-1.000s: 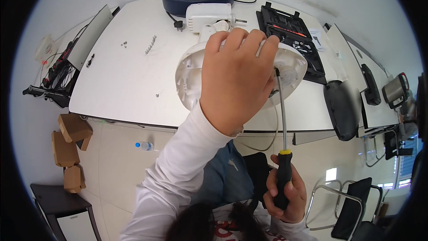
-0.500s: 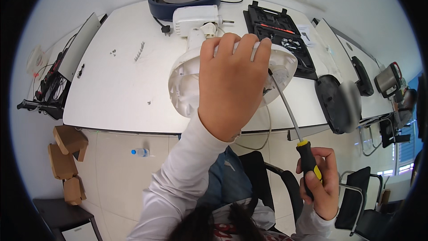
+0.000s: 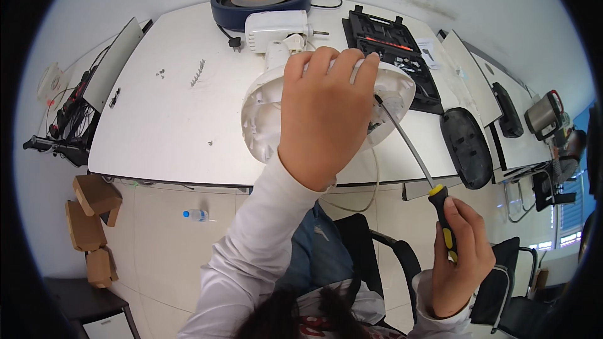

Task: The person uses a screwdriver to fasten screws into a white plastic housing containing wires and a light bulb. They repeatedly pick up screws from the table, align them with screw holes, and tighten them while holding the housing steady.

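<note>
Since half a second ago, the screwdriver (image 3: 436, 190) has swung its handle slightly further right, and the right hand (image 3: 463, 245) has shifted its grip, while the left hand (image 3: 328, 113) has stayed almost where it was. That right hand is closed around the black and yellow handle, with digits lying along its upper part. From there the long shaft slants away from the person and leftward, so its tip lies inside the right portion of the white housing (image 3: 255, 116), just beside the left hand's fingers. The left hand is therefore much nearer the tip; the right one is well apart from it, at the tool's other end. Whether the tip sits in a screw is too small to tell. Spread across the housing, the left hand hooks its fingers over the far rim and has hold of it; its thumb is hidden. The housing is at the near side of the table (image 3: 151, 132), hollow side showing, left of a black oval cover (image 3: 466, 149)
</note>
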`<state>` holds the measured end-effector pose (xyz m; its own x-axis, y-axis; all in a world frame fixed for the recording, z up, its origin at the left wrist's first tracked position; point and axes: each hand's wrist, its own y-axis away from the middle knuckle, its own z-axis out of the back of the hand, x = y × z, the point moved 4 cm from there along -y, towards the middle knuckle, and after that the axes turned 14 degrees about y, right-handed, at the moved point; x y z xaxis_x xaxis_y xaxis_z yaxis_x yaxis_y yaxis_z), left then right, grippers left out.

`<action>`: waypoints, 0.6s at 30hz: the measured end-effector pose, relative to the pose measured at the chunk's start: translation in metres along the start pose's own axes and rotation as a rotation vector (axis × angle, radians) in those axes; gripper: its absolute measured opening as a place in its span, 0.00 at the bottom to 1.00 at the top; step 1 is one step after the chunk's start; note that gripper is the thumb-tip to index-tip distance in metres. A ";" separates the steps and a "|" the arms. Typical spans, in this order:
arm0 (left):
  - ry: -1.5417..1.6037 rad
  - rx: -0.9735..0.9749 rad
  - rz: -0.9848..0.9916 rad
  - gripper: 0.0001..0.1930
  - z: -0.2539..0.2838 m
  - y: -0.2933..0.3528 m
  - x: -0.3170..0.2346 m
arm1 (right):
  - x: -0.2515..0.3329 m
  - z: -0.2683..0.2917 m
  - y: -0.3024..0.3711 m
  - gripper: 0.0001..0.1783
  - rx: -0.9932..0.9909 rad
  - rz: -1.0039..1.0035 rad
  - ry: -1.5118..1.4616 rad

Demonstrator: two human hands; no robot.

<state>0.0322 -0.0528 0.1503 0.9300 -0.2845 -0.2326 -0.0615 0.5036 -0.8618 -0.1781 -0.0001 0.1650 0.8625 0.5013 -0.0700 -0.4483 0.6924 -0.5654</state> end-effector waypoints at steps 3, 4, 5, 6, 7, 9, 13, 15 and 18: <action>0.107 -0.024 0.005 0.20 0.007 -0.001 -0.002 | -0.002 0.010 -0.009 0.20 -0.003 0.080 0.106; 0.156 -0.087 -0.011 0.18 0.009 0.000 -0.003 | -0.002 0.014 -0.012 0.20 0.027 0.099 0.130; 0.205 -0.150 -0.028 0.17 0.012 0.002 -0.005 | -0.003 0.016 -0.015 0.20 0.019 0.138 0.203; 0.290 -0.189 0.014 0.15 0.013 0.006 -0.007 | -0.005 0.017 -0.017 0.20 -0.003 0.192 0.257; 0.374 -0.230 0.053 0.14 0.015 0.010 -0.009 | -0.007 0.018 -0.019 0.20 -0.025 0.247 0.308; 0.609 -0.255 0.250 0.10 0.018 0.034 -0.020 | -0.006 0.020 -0.023 0.20 -0.033 0.322 0.378; 1.450 0.298 0.768 0.11 -0.025 0.070 -0.051 | -0.005 0.022 -0.024 0.21 -0.050 0.373 0.388; 1.844 0.381 0.947 0.14 -0.044 0.075 -0.067 | -0.005 0.019 -0.021 0.20 -0.069 0.377 0.386; 2.156 0.415 1.084 0.16 -0.051 0.068 -0.086 | -0.008 0.016 -0.017 0.21 -0.049 0.352 0.376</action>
<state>-0.0708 -0.0359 0.0888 -0.8575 0.1293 -0.4979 0.2346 0.9597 -0.1548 -0.1811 -0.0082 0.1882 0.6902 0.4721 -0.5484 -0.7228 0.4855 -0.4918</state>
